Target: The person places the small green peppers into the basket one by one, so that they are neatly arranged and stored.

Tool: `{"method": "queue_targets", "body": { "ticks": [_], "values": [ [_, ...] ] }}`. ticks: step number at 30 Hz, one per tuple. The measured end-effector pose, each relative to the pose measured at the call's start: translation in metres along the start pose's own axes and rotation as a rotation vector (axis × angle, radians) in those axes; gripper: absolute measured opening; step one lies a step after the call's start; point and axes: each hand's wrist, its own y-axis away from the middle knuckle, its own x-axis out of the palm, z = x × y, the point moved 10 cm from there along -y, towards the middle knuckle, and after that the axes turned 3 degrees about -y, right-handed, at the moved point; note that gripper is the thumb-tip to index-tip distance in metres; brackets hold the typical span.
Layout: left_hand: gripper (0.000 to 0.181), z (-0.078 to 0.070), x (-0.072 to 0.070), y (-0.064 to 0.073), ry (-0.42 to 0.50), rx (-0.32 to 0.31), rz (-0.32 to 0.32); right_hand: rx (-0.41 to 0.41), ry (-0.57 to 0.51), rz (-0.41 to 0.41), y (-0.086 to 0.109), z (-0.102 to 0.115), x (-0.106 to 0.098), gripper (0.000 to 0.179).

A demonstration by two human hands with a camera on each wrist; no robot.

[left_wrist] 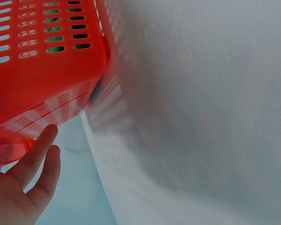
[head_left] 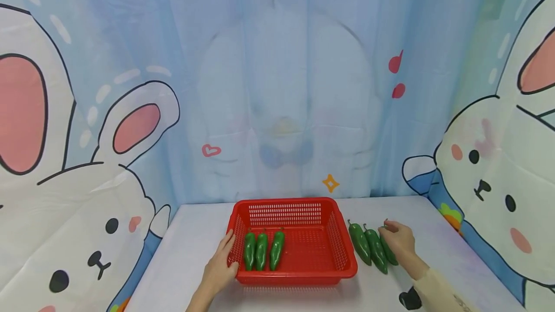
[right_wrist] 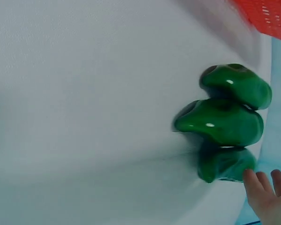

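Note:
A red plastic basket point(head_left: 299, 276) stands on the table, with three green chili peppers point(head_left: 261, 252) lying side by side in its left part. My left hand point(head_left: 217, 269) rests at the basket's left side; its fingers point(left_wrist: 34, 152) look extended by the basket wall in the left wrist view. Right of the basket lie three more green chili peppers point(head_left: 375, 250) in a row. Over the stem end of the rightmost pepper point(right_wrist: 224, 164) is my right hand point(head_left: 400, 242), fingertips right at it and fingers spread in the right wrist view. The hand partly covers this pepper in the head view.
The white table point(head_left: 191, 235) reaches back to a light blue curtain point(head_left: 282, 85) printed with cartoon rabbits. A black printed mark point(head_left: 409, 298) shows on the tabletop by the right sleeve point(head_left: 442, 292).

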Motion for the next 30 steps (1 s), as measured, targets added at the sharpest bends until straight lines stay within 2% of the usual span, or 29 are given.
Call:
{"method": "queue_targets", "body": {
  "ticks": [3,7,17,30],
  "values": [
    [0.076,0.000,0.000,0.000,0.002,-0.002,0.001,0.015,-0.026,0.010,0.025,0.023,-0.012,0.050],
    [0.076,0.000,-0.001,0.000,-0.005,0.000,0.001,0.032,-0.017,0.004,0.040,0.031,-0.016,0.049],
    [0.075,-0.002,-0.002,0.000,0.000,0.023,-0.010,0.065,-0.014,0.002,0.033,0.019,-0.007,0.051],
    [0.075,-0.002,-0.003,-0.001,-0.011,0.026,-0.013,0.064,0.071,0.001,0.031,0.009,-0.002,0.048]
  ]
}}
